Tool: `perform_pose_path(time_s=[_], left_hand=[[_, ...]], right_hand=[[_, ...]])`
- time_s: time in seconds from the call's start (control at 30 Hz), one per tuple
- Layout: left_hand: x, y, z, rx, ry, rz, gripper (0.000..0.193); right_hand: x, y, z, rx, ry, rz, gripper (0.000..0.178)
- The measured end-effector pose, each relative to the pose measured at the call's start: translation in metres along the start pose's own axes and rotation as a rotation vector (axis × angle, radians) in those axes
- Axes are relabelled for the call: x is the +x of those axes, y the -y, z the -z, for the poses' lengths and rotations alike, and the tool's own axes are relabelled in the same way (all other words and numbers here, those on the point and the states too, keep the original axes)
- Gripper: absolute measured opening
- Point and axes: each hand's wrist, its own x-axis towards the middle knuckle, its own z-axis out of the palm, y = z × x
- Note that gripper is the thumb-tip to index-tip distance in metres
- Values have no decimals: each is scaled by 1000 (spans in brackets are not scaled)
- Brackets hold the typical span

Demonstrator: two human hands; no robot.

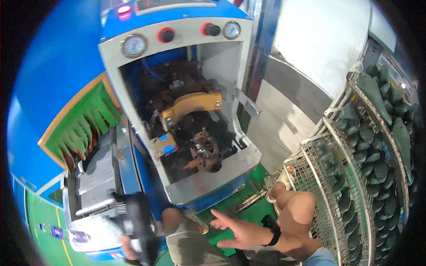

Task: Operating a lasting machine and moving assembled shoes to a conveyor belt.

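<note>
My left hand (128,249) shows only in part at the lower left. Its fingers are against the lower edge of a blurred black object (138,226), which it seems to grip; motion smears that object too much to tell its kind. My right hand (237,231) hangs over my lap, empty, with thumb and fingers apart and a black band on the wrist. Ahead stands a blue and grey machine (213,177) with an open front. Inside it are a curved yellow-orange part (195,104) and a brown metal fixture (205,153).
Two gauges and two red-ringed black knobs (166,35) top the machine. To the left, a green fringed curtain (88,128) hangs over a metal-topped bed (95,173); a bottle with a purple label (57,232) is nearby. A wire rack (330,199) of dark grey-green pieces stands right.
</note>
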Motion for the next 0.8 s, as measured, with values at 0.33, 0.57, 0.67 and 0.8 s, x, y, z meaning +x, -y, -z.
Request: perform_pose_path(time_s=[0.33, 0.57, 0.67, 0.8], left_hand=[[-76, 56, -268, 49, 383, 365, 61], [-100, 86, -275, 562, 173, 96, 54], [-98, 89, -259, 1385, 309, -249, 58], [-123, 88, -259, 1455, 343, 51, 48]], right_hand=[[-39, 48, -59, 453, -475, 231, 108], [-76, 34, -63, -288, -758, 173, 102], [-81, 26, -54, -225, -734, 178, 101], [-87, 14, -41, -118, -452, 55, 92]])
